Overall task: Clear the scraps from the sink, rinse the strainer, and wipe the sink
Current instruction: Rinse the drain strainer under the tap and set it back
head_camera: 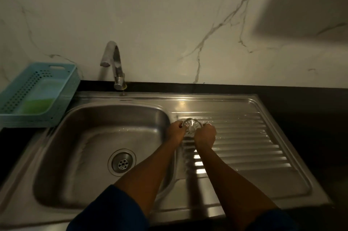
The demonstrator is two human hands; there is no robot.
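Note:
A round metal strainer (192,125) sits at the near-left corner of the ribbed drainboard (244,136), just right of the basin. My left hand (176,131) pinches its left rim. My right hand (205,134) curls around its right side, with a finger hooked over the far edge. The steel sink basin (90,136) lies to the left with its drain opening (122,162) uncovered; I see no scraps in it. The tap (114,63) stands behind the basin with no water running.
A light blue perforated basket (62,87) sits on the counter left of the sink, holding something green (37,106). A marble wall rises behind. Dark countertop (301,95) borders the sink at the back and right.

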